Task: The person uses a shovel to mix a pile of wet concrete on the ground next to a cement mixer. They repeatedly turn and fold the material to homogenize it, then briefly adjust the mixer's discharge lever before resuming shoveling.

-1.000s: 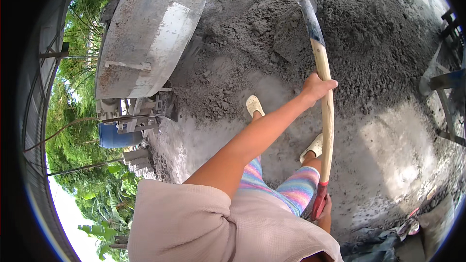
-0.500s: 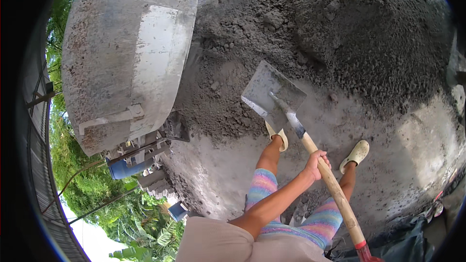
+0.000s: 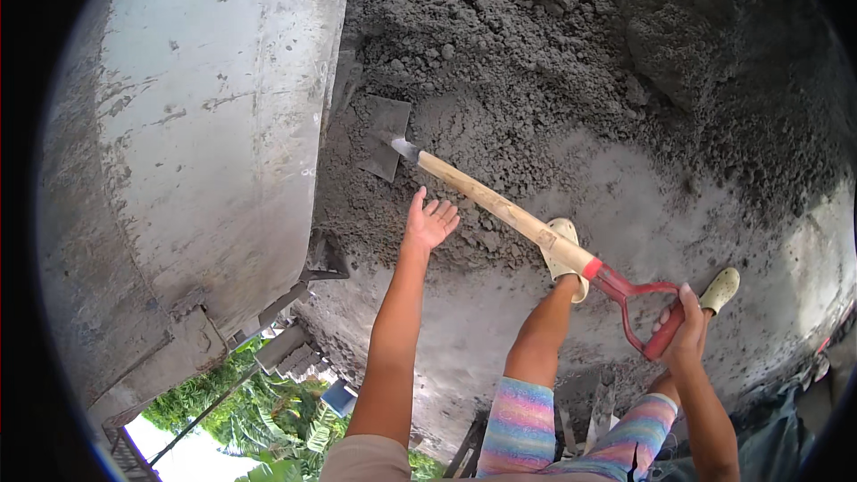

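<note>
A shovel (image 3: 500, 207) with a pale wooden shaft and a red D-shaped handle slants across the view. My right hand (image 3: 683, 328) is closed round the crossbar of that handle. At the far left end, the flat metal blade (image 3: 386, 137) rests in or against loose grey material beside the large metal drum. My left hand (image 3: 432, 221) is off the shaft, palm up with its fingers apart, just below the blade end. It holds nothing. The grey, crumbly heap (image 3: 518, 54) spreads around and beyond the blade.
A big scuffed metal drum or tub (image 3: 205, 98) stands close on the left. My feet, in cream clogs (image 3: 562, 254), stand on dusty concrete (image 3: 446, 330). Dark sheeting (image 3: 750, 442) lies at the lower right, with a blue container (image 3: 339, 397) at the lower left.
The shovel blade has swung left toward the drum, and its handle has come into view in my right hand. My left hand has let go of the shaft and opened.
</note>
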Available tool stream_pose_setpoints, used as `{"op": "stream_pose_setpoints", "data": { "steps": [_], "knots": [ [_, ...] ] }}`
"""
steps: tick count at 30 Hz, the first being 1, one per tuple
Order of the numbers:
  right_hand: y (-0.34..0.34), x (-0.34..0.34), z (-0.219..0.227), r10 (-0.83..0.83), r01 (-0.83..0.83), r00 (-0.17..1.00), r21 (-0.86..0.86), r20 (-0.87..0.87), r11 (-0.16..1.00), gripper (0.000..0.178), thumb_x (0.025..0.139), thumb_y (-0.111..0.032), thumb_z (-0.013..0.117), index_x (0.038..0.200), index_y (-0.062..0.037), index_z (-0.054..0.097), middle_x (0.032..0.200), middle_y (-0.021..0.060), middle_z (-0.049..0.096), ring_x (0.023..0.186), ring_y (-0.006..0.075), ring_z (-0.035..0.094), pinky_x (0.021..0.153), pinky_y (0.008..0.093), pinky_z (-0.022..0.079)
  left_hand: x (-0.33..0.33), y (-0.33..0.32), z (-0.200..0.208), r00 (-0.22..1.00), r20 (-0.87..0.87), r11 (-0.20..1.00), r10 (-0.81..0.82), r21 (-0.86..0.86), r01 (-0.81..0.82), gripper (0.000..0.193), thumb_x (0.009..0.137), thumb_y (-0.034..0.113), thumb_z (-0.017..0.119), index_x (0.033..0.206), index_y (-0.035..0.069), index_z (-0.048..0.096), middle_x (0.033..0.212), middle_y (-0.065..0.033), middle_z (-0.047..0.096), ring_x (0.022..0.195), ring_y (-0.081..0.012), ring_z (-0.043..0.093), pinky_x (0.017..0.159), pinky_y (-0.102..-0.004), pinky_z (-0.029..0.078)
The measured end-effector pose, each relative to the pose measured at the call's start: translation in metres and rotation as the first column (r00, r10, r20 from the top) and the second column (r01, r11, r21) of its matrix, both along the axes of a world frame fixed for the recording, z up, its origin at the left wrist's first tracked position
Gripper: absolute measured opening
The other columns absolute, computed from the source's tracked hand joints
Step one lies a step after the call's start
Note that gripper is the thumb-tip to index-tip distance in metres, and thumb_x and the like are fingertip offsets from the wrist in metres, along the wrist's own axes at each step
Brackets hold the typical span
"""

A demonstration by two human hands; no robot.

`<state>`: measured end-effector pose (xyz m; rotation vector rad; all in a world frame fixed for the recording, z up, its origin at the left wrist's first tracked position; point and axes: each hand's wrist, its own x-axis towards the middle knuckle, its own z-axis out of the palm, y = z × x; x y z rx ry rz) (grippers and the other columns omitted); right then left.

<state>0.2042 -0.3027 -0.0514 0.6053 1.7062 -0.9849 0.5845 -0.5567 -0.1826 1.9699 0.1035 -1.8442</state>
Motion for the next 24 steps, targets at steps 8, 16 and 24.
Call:
{"op": "stream_pose_setpoints", "data": {
  "steps": [8, 16, 24],
  "knots": [
    [0.109, 0.059, -0.098, -0.244, 0.266, 0.902, -0.014, 0.355, 0.964, 0.035, 0.075, -0.042, 0.057, 0.07, -0.0091, 0.046, 0.054, 0.0065, 0.046, 0.048, 0.0193, 0.046, 0.047, 0.0319, 0.043, -0.043, 0.018, -0.062, 0.998, 0.043, 0.996, -0.053, 0.079, 0.05, 0.1, 0.063, 0.062, 0.062, 0.133, 0.006, 0.017, 0.123, -0.0141, 0.033, 0.114, -0.0318, 0.036, 0.095, -0.0568, 0.025],
    [0.105, 0.081, 0.057, -0.161, 0.274, 0.866, -0.179, 0.474, 0.945, 0.019, 0.067, -0.009, 0.064, 0.081, -0.0013, 0.053, 0.066, 0.0093, 0.056, 0.061, 0.021, 0.056, 0.06, 0.0335, 0.046, -0.05, 0.036, -0.026, 0.998, 0.064, 0.996, 0.01, -0.086, -0.004, 0.026, 0.073, 0.026, 0.065, 0.06, 0.012, 0.047, 0.053, 0.0009, 0.048, 0.046, -0.0137, 0.046, 0.044, -0.0283, 0.04],
    [0.162, 0.011, 0.141, -0.221, 0.349, 0.868, -0.228, 0.445, 0.909, 0.012, 0.063, -0.009, 0.057, 0.071, -0.0035, 0.05, 0.063, 0.0093, 0.051, 0.061, 0.0233, 0.053, 0.062, 0.0361, 0.045, -0.124, 0.108, 0.019, 1.0, 0.025, 0.998, 0.001, 0.055, -0.003, 0.027, 0.073, 0.029, 0.064, 0.061, 0.011, 0.047, 0.054, -0.0015, 0.048, 0.049, -0.0174, 0.047, 0.047, -0.0307, 0.042]
  ]
}}
